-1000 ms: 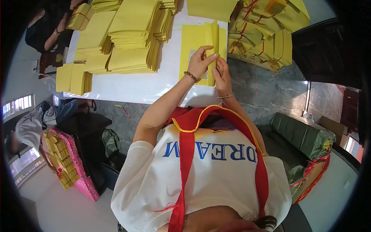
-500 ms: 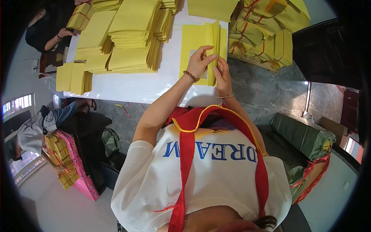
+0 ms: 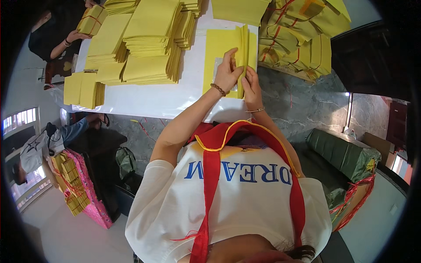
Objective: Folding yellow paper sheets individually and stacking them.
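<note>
Yellow paper sheets (image 3: pixel 213 46) lie flat on the white-covered table in front of me, with a silvery grey patch (image 3: pixel 216 65) partly covered by my left hand. Along their right side a narrow folded strip of yellow paper (image 3: pixel 244 44) stands up from the pile. My left hand (image 3: pixel 227 75) grips this strip from the left, thumb against it and index finger stretched along its face. From the right, my right hand (image 3: pixel 252 87) pinches the near end of the same strip, fingers close together. Some of its fingertips are hidden behind the paper.
Tall stacks of yellow paper (image 3: pixel 151 26) fill the table's left part. Bundles tied with red string (image 3: pixel 302 48) stand to the right. At the far left, another person's hand (image 3: pixel 78 36) holds a tied yellow bundle (image 3: pixel 92 20). The table's near edge (image 3: pixel 158 115) lies before my body.
My left hand has shifted slightly back along the paper strip, its index finger now straighter. The other person's second hand has come onto the tied bundle.
</note>
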{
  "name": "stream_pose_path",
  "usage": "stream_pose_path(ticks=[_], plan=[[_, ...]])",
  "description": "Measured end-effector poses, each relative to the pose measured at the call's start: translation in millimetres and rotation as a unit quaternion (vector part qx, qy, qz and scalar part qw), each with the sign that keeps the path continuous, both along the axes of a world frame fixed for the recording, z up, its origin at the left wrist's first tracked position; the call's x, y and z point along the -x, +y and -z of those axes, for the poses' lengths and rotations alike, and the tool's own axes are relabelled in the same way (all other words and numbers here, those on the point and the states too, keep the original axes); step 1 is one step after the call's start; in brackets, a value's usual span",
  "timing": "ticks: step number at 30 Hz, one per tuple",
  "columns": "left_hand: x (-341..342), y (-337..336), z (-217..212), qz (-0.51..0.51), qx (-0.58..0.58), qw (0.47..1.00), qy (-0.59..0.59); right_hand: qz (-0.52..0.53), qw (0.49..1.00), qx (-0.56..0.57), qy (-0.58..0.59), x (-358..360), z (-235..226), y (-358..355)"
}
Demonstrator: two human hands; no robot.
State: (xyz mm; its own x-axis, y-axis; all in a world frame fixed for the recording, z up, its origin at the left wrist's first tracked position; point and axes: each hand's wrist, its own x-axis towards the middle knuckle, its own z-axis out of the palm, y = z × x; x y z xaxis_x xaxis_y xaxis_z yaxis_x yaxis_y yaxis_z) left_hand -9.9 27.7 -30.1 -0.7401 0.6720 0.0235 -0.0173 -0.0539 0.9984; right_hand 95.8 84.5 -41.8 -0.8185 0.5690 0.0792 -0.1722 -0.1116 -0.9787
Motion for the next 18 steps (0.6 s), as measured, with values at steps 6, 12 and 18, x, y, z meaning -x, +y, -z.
stream_pose_path(ticks=[6, 12, 18], plan=[[1, -3, -8, -0.032, 0.051, 0.993, 0.106, 0.02, 1.0, -0.005, -0.002, 1, 10, -1], [2, 0, 4, -0.017, 0.052, 0.994, 0.097, 0.009, 1.0, -0.013, 0.009, 0, 8, 0], [6, 3, 16, -0.023, 0.038, 0.997, 0.057, 0.026, 0.999, -0.03, 0.013, 2, 10, -1]])
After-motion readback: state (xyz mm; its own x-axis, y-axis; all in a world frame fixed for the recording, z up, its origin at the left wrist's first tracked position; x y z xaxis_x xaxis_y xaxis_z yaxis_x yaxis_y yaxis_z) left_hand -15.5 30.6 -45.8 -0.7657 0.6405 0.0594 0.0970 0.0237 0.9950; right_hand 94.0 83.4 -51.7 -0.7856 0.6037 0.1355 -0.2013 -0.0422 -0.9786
